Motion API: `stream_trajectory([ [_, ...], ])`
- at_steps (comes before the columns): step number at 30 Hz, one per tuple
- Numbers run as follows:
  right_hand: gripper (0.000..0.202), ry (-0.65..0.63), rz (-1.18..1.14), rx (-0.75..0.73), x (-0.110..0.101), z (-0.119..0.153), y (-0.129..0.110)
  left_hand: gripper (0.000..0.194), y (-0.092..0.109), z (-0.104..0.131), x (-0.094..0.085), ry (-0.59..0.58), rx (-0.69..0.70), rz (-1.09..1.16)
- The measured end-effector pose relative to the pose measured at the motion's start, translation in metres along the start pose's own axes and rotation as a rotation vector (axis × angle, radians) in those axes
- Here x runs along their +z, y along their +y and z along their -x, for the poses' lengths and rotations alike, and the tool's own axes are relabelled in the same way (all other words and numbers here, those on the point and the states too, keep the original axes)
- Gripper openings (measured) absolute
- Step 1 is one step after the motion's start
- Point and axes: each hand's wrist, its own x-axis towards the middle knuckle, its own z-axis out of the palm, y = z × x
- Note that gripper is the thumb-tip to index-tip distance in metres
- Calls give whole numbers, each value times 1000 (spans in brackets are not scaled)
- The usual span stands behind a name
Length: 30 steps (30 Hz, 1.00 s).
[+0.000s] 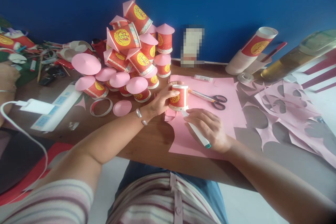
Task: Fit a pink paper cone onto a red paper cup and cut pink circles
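My left hand (162, 100) is closed around a red paper cup (179, 98) with a yellow emblem and a white strip down its side. In my right hand (211, 129) is a white marker with a green end (199, 133), slanting up so its tip is close to the cup's lower rim. Whether the tip touches the cup I cannot tell. Pink paper sheets (194, 147) lie under my right hand. Scissors with black handles (219, 102) and an orange-and-white pen (201, 95) rest on the paper just beyond the cup.
Several red cups with pink cone tops (122, 38) are heaped back left. A power strip (59, 106) and a tape ring (101, 107) sit left. At right are stacked paper cups (252, 50), a bottle (291, 56) and pink offcuts (286, 103). A blue wall (223, 3) stands behind.
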Motion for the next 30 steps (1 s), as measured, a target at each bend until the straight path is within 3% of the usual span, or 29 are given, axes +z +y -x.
stream_trajectory([
  [6,24,-54,-13,2,1,0,1,46,-2,0,-1,-67,-28,77],
  [13,22,-74,-6,-41,0,-5,-2,64,4,2,7,28,-70,-89],
  [17,23,-44,-16,-57,0,-5,-2,67,7,1,8,44,-108,-28],
  [30,28,-56,-20,-19,-2,-2,1,50,3,-1,2,0,-108,1],
])
